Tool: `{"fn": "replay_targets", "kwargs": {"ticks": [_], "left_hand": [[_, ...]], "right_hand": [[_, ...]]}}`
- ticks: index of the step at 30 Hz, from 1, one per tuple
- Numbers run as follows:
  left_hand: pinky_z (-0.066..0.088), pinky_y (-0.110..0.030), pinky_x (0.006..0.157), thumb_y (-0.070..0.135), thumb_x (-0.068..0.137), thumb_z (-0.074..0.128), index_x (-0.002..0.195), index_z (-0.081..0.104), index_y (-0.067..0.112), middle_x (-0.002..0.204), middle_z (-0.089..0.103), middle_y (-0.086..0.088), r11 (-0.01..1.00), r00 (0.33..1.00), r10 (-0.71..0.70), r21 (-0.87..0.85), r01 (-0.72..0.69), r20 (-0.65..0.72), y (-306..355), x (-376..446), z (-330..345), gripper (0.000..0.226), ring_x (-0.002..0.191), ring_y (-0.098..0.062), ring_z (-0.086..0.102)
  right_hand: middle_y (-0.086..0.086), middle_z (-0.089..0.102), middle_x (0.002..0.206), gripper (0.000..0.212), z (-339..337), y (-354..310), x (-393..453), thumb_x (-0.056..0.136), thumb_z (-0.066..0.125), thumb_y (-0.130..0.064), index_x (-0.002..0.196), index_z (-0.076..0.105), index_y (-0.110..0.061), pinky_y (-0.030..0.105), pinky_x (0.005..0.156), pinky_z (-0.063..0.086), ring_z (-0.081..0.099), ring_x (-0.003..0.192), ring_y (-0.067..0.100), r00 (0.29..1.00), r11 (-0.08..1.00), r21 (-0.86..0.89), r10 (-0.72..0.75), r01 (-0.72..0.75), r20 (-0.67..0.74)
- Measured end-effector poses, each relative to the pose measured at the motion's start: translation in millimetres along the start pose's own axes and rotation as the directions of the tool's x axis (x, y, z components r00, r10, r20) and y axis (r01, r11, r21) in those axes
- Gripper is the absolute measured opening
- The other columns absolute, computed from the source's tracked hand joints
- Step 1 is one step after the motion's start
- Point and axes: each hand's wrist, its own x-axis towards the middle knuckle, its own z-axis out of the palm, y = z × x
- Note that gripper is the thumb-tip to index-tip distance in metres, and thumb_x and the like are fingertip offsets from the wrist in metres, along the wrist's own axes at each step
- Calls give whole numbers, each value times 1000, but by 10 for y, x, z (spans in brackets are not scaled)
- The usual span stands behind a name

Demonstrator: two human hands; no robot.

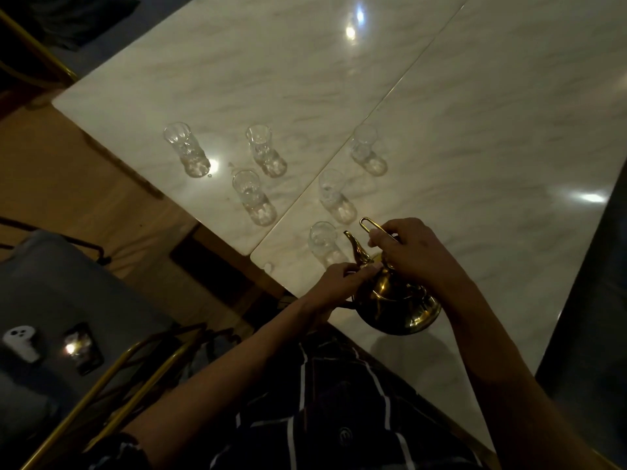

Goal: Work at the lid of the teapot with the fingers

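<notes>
A brass teapot (400,305) stands on the white marble table (475,137) near its front corner, spout pointing toward the glasses. My right hand (412,251) grips the thin looped handle above the pot. My left hand (342,279) rests against the pot's left side by the base of the spout, fingers curled on it. Several clear glasses stand upright beyond the pot; the nearest glass (324,244) is just left of the spout tip.
A second glass (334,195) and a far left glass (185,149) stand among others across the seam between two tabletops. Gold-framed chairs (112,378) sit at the lower left. A grey seat holds a white object (20,342) and a dark device (81,347).
</notes>
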Motion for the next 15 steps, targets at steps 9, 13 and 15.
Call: {"fn": "replay_targets", "kwargs": {"ticks": [9,13,15], "left_hand": [[63,-44,92,74,70,74,126,69,17,117,77,-2,1000,1000,14,-8,-14,-4,4,-39,17,80,104,-16,75],[62,-45,94,77,64,73,126,69,17,118,77,-2,1000,1000,13,3,-13,-4,4,-36,24,87,106,-17,75],[62,-44,93,77,64,73,127,69,16,118,77,-2,1000,1000,17,4,-17,-3,11,-40,27,87,106,-17,75]], "right_hand": [[-6,62,82,31,-4,-18,-34,98,54,-37,97,76,-15,29,73,49,65,88,16,1000,1000,0,-7,7,-2],[-8,61,81,31,-17,-15,-57,98,53,-37,98,76,-16,29,73,49,65,87,15,1000,1000,3,-10,10,3],[-10,60,79,31,-29,-30,-63,99,53,-36,99,75,-14,31,76,50,65,87,15,1000,1000,1,-12,12,5]]}}
